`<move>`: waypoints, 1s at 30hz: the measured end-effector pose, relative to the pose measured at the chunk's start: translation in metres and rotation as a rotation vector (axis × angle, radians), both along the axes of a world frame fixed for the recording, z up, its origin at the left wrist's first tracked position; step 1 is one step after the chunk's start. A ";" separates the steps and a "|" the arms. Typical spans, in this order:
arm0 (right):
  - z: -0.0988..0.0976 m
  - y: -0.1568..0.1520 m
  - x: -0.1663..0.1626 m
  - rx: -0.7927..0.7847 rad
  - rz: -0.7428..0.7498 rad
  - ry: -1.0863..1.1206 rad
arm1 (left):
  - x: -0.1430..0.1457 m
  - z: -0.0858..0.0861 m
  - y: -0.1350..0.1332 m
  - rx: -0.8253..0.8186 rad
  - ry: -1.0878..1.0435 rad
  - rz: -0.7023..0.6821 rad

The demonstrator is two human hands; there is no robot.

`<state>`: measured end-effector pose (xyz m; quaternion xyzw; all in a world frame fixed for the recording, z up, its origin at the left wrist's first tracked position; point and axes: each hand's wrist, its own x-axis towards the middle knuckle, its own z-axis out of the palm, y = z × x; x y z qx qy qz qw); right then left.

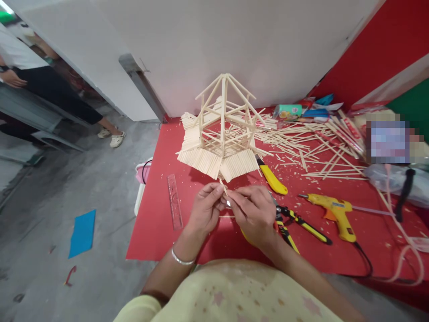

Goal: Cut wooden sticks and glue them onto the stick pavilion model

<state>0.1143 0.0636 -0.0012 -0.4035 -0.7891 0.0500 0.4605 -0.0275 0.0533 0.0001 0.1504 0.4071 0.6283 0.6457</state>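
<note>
Close to the red table's front, my left hand (208, 206) pinches a short thin wooden stick (222, 184) between thumb and fingertips. The fingers of my right hand (253, 210) are closed at the lower end of the same stick. A small bright, blade-like piece (228, 203) shows between the hands; what holds it is hidden. Under my right wrist, part of a yellow object (248, 237) peeks out. Just beyond the fingertips stands a model pavilion frame (223, 116) of pale sticks, with slatted panels (201, 162) round its base.
Right of the hands lie a yellow utility knife (275, 179), pliers (303, 223) and a yellow glue gun (331, 210). Loose sticks (291, 143) and bagged items spread behind them. A clear ruler (174, 201) lies left. A white wall (234, 40) rises behind; another person (50, 85) stands far left.
</note>
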 end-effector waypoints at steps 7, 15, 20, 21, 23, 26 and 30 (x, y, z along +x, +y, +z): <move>0.004 0.013 -0.002 0.153 -0.040 0.000 | 0.000 0.000 0.008 -0.009 0.011 0.064; 0.007 0.016 -0.008 0.139 -0.062 -0.019 | 0.001 0.002 0.011 -0.044 0.006 0.093; 0.007 0.018 -0.008 0.138 -0.049 -0.007 | 0.002 0.003 0.012 -0.046 0.016 0.096; 0.006 0.018 -0.008 0.132 -0.046 -0.006 | 0.002 0.003 0.013 -0.044 0.017 0.097; 0.005 0.018 -0.008 0.119 -0.043 -0.001 | 0.002 0.003 0.013 -0.038 0.020 0.097; 0.002 0.018 -0.008 0.101 -0.040 0.010 | 0.002 0.003 0.012 -0.035 0.022 0.098; -0.001 0.017 -0.008 0.084 -0.043 0.019 | 0.002 0.003 0.013 -0.039 0.018 0.097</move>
